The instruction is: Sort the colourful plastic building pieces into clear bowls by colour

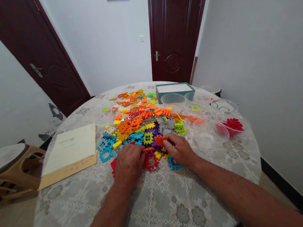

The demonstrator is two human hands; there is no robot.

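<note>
While both hands are working at the near edge of the pile, left hand: a bare left hand (129, 165) is curving downward, its grip narrow, beside a red plastic gear-shaped ring (150, 162); whether it is holding anything cannot be told.

Right hand: a bare right hand (179, 150) is arching over the pile, its grip narrow, with its fingertips (166, 141) touching an orange plastic waffle-edged block (159, 140); a firm hold cannot be told. A blue plastic square frame (174, 164) is lying just below this hand.

Main lot: a heap of multicoloured interlocking plastic building pieces (138, 121) is spreading across the centre of the frame, mostly unsorted.

Set apart: red plastic gear-shaped pieces (233, 125) are sitting in a clear plastic bowl (224, 132) at right of frame.

Surface: a round table under a grey-white floral lace cloth (165, 209) is carrying all of these.

Also present: a teal cardboard box (175, 91) is standing at the far edge, black-framed eyeglasses (222, 106) are lying at upper right, and a cream paper sheet (70, 149) is resting on a tan folder (69, 172) at left.
</note>
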